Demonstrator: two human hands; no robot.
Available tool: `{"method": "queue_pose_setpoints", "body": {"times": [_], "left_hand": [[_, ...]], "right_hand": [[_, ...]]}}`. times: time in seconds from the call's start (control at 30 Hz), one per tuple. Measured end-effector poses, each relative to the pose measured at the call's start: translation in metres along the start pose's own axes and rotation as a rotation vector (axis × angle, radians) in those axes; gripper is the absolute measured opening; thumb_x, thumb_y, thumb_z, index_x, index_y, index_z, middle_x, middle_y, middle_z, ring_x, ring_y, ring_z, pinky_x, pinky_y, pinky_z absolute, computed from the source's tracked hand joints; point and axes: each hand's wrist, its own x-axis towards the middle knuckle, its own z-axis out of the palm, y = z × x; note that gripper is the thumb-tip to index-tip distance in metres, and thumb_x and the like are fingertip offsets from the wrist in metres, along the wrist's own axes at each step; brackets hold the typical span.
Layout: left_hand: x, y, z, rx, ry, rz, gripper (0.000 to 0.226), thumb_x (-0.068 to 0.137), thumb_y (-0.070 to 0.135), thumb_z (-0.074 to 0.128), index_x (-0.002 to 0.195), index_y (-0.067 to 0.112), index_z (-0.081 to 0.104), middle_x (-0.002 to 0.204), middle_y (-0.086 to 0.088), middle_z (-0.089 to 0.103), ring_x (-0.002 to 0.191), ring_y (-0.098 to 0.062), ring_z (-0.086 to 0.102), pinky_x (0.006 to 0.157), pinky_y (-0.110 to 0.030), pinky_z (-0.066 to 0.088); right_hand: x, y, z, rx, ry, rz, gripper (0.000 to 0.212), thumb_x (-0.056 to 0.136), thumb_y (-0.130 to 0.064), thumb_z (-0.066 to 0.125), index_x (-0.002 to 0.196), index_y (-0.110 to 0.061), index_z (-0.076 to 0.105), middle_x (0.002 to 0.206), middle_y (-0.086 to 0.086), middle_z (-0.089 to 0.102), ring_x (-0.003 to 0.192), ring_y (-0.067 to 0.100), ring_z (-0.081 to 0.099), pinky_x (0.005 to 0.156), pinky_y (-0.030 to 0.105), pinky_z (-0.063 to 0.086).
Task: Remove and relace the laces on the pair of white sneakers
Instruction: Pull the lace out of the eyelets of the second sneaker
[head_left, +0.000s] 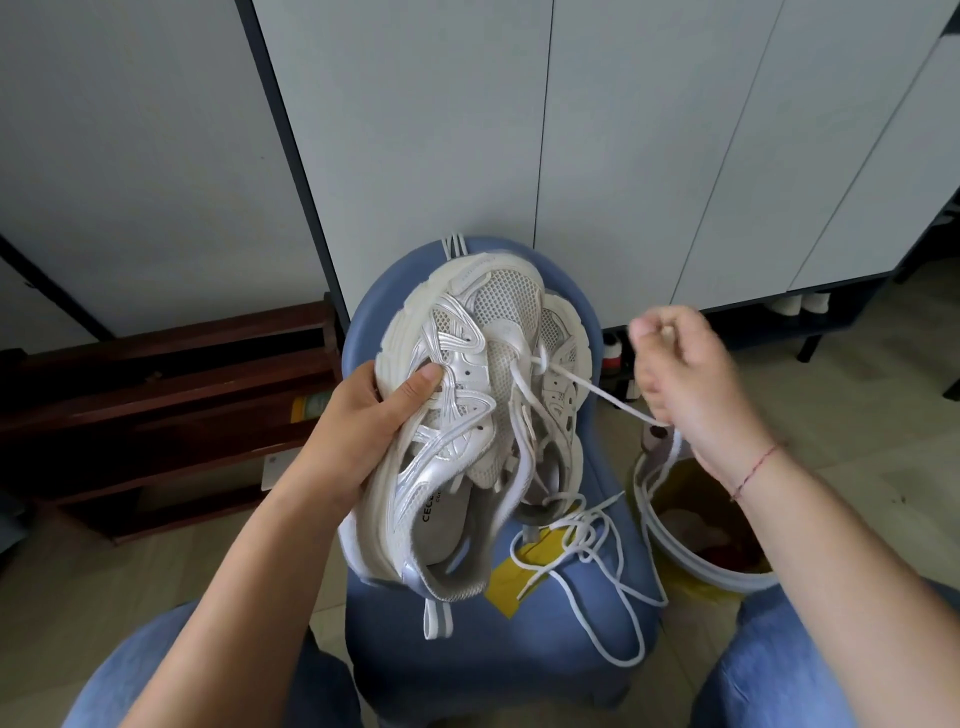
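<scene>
My left hand (382, 410) grips a white mesh sneaker (462, 395) by its left side, thumb on the upper, toe pointing away from me, above a blue stool (519, 639). A white lace (608, 397) runs taut from an eyelet near the toe to my right hand (680, 374), which pinches it with curled fingers out to the right of the shoe. Another strand hangs down the tongue. A loose white lace (602, 561) lies tangled on the stool seat behind the shoe's heel. A second sneaker is not clearly visible.
A white bucket (691, 556) with a yellow liner stands right of the stool. A dark wooden rack (156, 395) sits on the floor at left. Grey cabinet doors (623, 130) fill the background. My knees in blue jeans (810, 670) frame the stool.
</scene>
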Motion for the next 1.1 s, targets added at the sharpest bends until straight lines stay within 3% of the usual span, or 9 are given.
{"method": "queue_pose_setpoints", "body": {"times": [0.07,0.17,0.3,0.47,0.57,0.63,0.77,0.93,1.1], "left_hand": [[0.000,0.000,0.003,0.004,-0.018,0.012,0.042,0.078,0.040,0.068,0.109,0.012,0.067,0.096,-0.007,0.078,0.086,-0.022,0.075,0.070,-0.028,0.059],[0.000,0.000,0.004,-0.005,-0.020,0.007,0.046,0.078,0.040,0.068,0.111,0.008,0.067,0.096,-0.009,0.078,0.085,-0.023,0.075,0.068,-0.026,0.059],[0.001,-0.001,0.000,-0.020,-0.018,-0.005,0.049,0.078,0.041,0.069,0.116,0.010,0.066,0.101,-0.009,0.077,0.092,-0.025,0.075,0.075,-0.031,0.059],[0.003,-0.003,-0.001,-0.041,-0.004,-0.008,0.049,0.077,0.042,0.069,0.115,0.010,0.067,0.101,-0.009,0.077,0.093,-0.026,0.074,0.077,-0.034,0.058],[0.003,-0.002,0.000,-0.040,0.007,-0.007,0.047,0.078,0.040,0.069,0.113,0.009,0.068,0.101,-0.009,0.077,0.092,-0.026,0.074,0.078,-0.033,0.059],[0.003,-0.003,0.000,-0.025,0.003,-0.009,0.049,0.078,0.041,0.069,0.114,0.009,0.068,0.101,-0.009,0.077,0.093,-0.026,0.074,0.080,-0.035,0.058],[0.003,-0.004,0.001,0.040,0.002,-0.020,0.056,0.073,0.046,0.072,0.114,0.010,0.066,0.100,-0.008,0.077,0.093,-0.027,0.074,0.088,-0.042,0.058],[0.002,-0.005,0.000,0.041,0.020,-0.033,0.060,0.072,0.047,0.073,0.117,0.008,0.064,0.100,-0.008,0.077,0.092,-0.026,0.074,0.088,-0.043,0.058],[0.003,-0.007,-0.002,0.040,0.035,-0.036,0.066,0.069,0.049,0.075,0.118,0.007,0.063,0.101,-0.008,0.077,0.093,-0.028,0.074,0.086,-0.042,0.058]], "right_hand": [[-0.006,0.002,0.008,-0.268,-0.164,-0.108,0.025,0.089,-0.048,0.053,0.099,-0.025,0.059,0.079,-0.014,0.059,0.067,-0.002,0.054,0.059,0.018,0.041],[-0.011,0.005,0.021,-0.270,-0.296,-0.143,0.028,0.089,-0.041,0.056,0.077,-0.017,0.064,0.059,-0.010,0.052,0.053,0.002,0.045,0.051,0.016,0.034],[-0.007,0.005,0.025,0.393,-0.174,0.077,0.032,0.099,-0.027,0.042,0.071,-0.015,0.051,0.065,-0.002,0.044,0.059,0.010,0.042,0.055,0.021,0.038],[0.006,0.004,0.007,1.085,-0.137,0.238,0.041,0.100,-0.027,0.034,0.067,-0.015,0.055,0.103,0.008,0.069,0.113,0.024,0.061,0.104,0.041,0.044],[0.006,0.001,0.000,1.269,-0.100,0.293,0.043,0.101,-0.029,0.035,0.062,-0.016,0.048,0.073,0.003,0.063,0.085,0.020,0.069,0.092,0.044,0.052],[0.005,0.001,0.004,1.182,-0.034,0.363,0.040,0.102,-0.031,0.034,0.066,-0.016,0.044,0.055,-0.003,0.044,0.051,0.011,0.051,0.073,0.033,0.059],[0.002,0.002,0.015,0.845,-0.028,0.355,0.036,0.103,-0.029,0.033,0.071,-0.016,0.041,0.047,-0.006,0.033,0.036,0.006,0.027,0.035,0.017,0.029],[-0.009,-0.001,0.017,0.197,-0.214,0.135,0.027,0.089,-0.041,0.053,0.091,-0.013,0.056,0.046,-0.010,0.040,0.040,0.002,0.033,0.038,0.014,0.026],[-0.014,-0.002,0.022,-0.022,-0.304,0.017,0.025,0.094,-0.029,0.055,0.074,-0.016,0.063,0.047,-0.011,0.046,0.044,0.001,0.041,0.045,0.012,0.031]]}}
